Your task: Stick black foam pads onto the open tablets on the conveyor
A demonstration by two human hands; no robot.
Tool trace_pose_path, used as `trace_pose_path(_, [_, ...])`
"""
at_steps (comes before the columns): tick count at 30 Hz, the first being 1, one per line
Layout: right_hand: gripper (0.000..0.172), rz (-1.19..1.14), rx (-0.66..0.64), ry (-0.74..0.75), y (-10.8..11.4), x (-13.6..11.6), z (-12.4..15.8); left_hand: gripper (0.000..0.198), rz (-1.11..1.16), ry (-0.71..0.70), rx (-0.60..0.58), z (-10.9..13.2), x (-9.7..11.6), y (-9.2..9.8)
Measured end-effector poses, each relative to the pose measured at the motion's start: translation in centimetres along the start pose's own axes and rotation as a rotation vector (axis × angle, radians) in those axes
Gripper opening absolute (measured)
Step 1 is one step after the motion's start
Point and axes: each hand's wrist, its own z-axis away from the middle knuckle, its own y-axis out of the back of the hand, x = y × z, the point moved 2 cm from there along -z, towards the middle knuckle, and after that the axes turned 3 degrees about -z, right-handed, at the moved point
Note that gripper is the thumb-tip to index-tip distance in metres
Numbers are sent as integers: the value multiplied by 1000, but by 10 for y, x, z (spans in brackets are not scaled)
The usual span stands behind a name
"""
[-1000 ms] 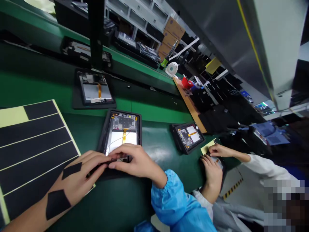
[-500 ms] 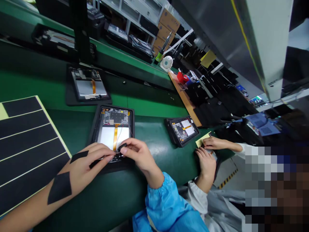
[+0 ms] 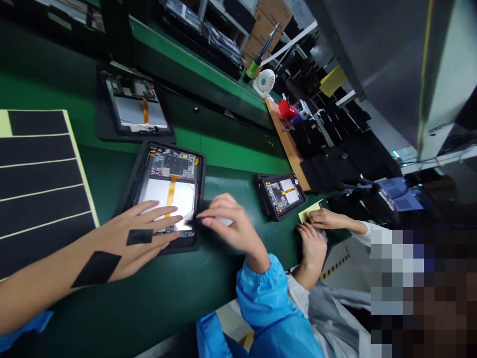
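Note:
An opened tablet [image 3: 149,191] sits in a black foam tray [image 3: 203,171], its circuit board, pale battery and orange ribbon cable exposed. My left hand [image 3: 139,233] lies over the tray's lower left, fingers stretched out across the tablet's lower part and hiding some of it. Two black tape patches [image 3: 96,269] stick to that hand and wrist. Just off the tablet's lower right edge, my right hand [image 3: 233,223] has thumb and forefinger pinched together. A small dark bit shows at their tips, too blurred to name.
At left lies a yellow sheet with black adhesive strips [image 3: 40,174]. A second opened tablet [image 3: 139,112] rests behind; a third device [image 3: 285,194] is at right. Farther right, a co-worker's hands [image 3: 313,243] work on something. A white fan [image 3: 264,82] stands on the shelf.
My left hand has gone from pinching at the tablet's lower edge to lying spread over it. My right hand has moved right, off the tablet. The view has shifted slightly.

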Motion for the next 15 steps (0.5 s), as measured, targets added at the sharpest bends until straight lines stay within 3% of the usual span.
trace_pose_path(1, [17,71,-99,21,-6,0,3,42,10,15,8,2,-1,2])
trace_pose_path(3, [15,164,-179,33,-20,3,9,40,28,55,20,3,-3,5])
trace_pose_path(8, [10,247,-64,-1,-48,12,15,38,49,104,-3,-2,-2,12])
trace_pose_path(15, [11,308,57,-70,-63,11,24,40,-20,35,29,-3,1,16])
